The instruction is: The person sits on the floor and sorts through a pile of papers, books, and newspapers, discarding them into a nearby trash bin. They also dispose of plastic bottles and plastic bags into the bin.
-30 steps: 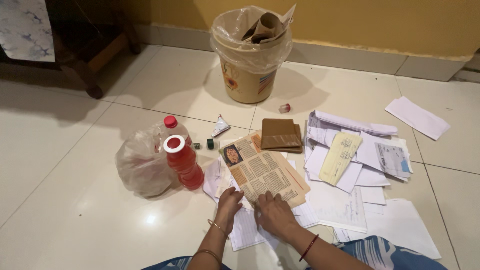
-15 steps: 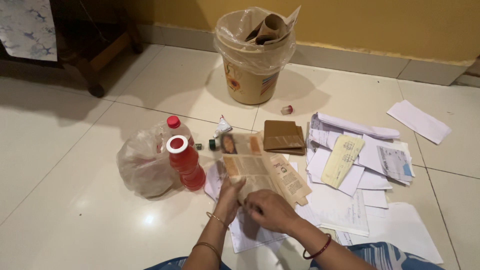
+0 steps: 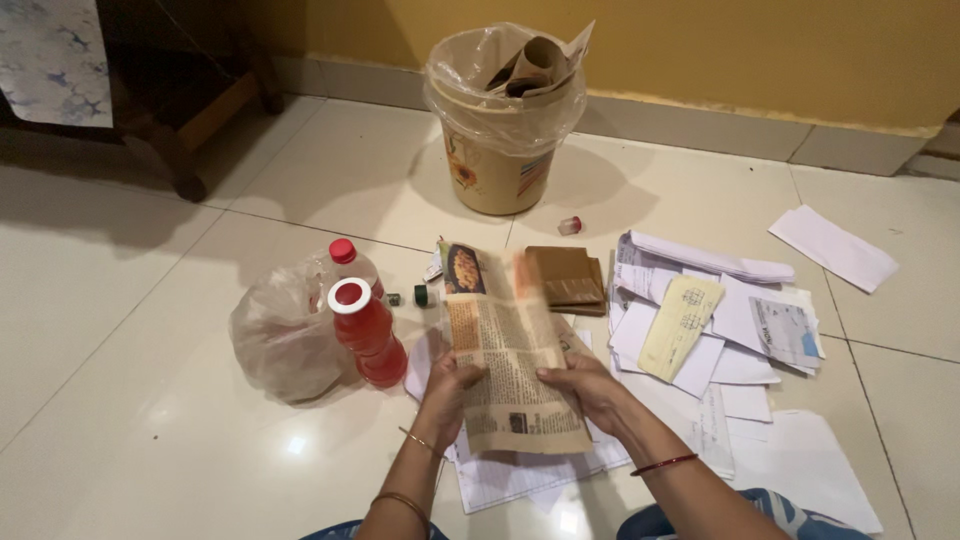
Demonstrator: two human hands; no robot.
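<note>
Glossy white tiled floor (image 3: 150, 400) meets a yellow wall (image 3: 750, 50) — dark wooden furniture (image 3: 180, 110) upper left.

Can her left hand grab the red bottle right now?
Probably not right away: the left hand is gripping the newspaper. The red bottle stands close by on its left with nothing between, so once the hand lets go it looks easy.

Beside the glossy, smooth floor tiles (image 3: 150, 400), a matt newsprint sheet (image 3: 510, 350) looks yellowed; the bottle (image 3: 366, 333) is clear plastic, the bag (image 3: 280, 335) thin crinkled plastic film.
</note>
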